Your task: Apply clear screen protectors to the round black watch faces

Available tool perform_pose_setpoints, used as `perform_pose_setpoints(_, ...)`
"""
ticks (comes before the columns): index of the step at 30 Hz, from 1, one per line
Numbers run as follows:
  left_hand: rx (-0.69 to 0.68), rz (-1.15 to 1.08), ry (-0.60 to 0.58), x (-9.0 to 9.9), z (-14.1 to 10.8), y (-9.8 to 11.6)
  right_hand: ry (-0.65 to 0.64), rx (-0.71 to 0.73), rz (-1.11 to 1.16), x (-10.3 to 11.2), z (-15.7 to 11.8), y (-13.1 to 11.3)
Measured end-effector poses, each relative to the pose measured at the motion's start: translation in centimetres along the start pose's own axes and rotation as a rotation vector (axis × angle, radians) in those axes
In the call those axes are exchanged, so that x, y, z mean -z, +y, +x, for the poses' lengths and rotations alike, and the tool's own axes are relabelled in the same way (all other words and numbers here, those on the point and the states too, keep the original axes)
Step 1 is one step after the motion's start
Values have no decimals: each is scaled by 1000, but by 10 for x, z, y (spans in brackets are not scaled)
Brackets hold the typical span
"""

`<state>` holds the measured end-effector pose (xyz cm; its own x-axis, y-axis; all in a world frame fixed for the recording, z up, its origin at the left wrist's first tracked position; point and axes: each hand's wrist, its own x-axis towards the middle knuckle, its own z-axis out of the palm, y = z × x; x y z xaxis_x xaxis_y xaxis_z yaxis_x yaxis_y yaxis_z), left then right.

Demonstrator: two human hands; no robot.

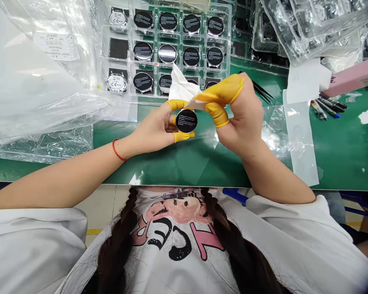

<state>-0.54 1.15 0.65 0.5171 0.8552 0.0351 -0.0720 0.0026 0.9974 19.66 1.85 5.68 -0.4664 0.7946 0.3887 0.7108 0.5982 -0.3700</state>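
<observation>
Yellow-cotted fingertips of the left hand gripped a round black disc by its rim, above the green bench mat. Right thumb and forefinger pinched a white paper strip just beside the disc, with a crumpled white wipe rising behind. The right hand was near black tweezers. A clear plastic tray of similar discs lay along the bench's far edge.

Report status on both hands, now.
Left hand: gripping round black printed disc at its edge. Right hand: pinching white wipe. Clear plastic tray of discs just beyond.
</observation>
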Motion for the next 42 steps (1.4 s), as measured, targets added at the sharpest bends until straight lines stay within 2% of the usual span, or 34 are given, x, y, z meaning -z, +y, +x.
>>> perform_pose_setpoints(6,4,5,19,3,0,-1,-160,122,-65,-6,-2,-2)
perform_pose_setpoints(11,44,15,115,4,1,4,-156,132,-61,-16,-6,2)
perform_pose_setpoints(14,67,26,159,4,1,6,-91,158,-25,-22,-12,3)
perform_pose_setpoints(19,109,30,174,8,2,5,213,307,13,-36,-23,-5)
perform_pose_setpoints(21,101,35,184,9,3,4,264,283,-16,-41,-26,-9)
perform_pose_setpoints(26,53,57,166,10,6,2,137,72,82,-30,-22,-9)
perform_pose_setpoints(30,6,36,152,7,7,0,305,-202,229,-11,-12,-8)
perform_pose_setpoints(32,-8,24,142,7,7,-1,309,-257,262,-7,-11,-9)
perform_pose_setpoints(35,-37,48,132,6,5,-2,150,-217,218,-11,-15,-15)
perform_pose_setpoints(37,-65,83,134,7,4,-2,93,-148,171,-18,-19,-19)
perform_pose_setpoints(42,-96,151,159,8,4,2,160,-14,-4,-28,-26,-23)
